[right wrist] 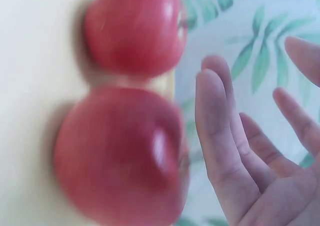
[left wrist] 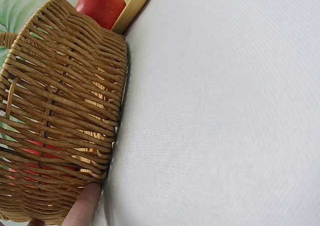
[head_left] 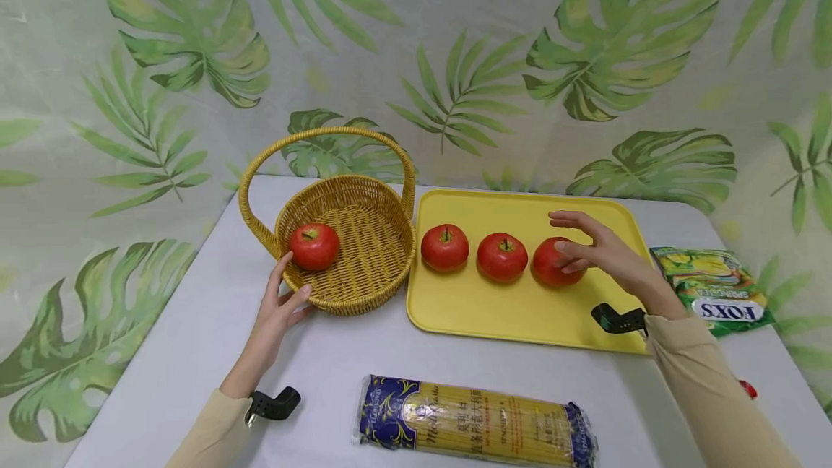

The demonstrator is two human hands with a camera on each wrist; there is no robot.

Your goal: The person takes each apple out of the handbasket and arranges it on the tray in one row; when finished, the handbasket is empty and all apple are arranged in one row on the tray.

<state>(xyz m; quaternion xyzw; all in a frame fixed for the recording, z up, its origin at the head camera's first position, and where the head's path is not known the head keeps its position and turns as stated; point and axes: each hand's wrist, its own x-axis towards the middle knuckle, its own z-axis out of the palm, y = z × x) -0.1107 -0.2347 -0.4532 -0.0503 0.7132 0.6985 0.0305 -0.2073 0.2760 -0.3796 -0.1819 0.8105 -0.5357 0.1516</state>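
Note:
My left hand touches the near left side of a wicker basket with relaxed, spread fingers; in the left wrist view a fingertip lies low on the outer weave. One red apple sits at the left inside the basket. Over the right end of a yellow tray, my right hand hovers with fingers parted beside the rightmost red apple, partly covering it. Two more apples, a middle one and a left one, stand in a row with it. The right wrist view shows a gap between hand and apple.
A pack of spaghetti lies along the table's front. Right of the tray is a green FOX'S bag, with a small red item near the right sleeve. The basket's tall handle arches upward. A leaf-patterned cloth hangs behind.

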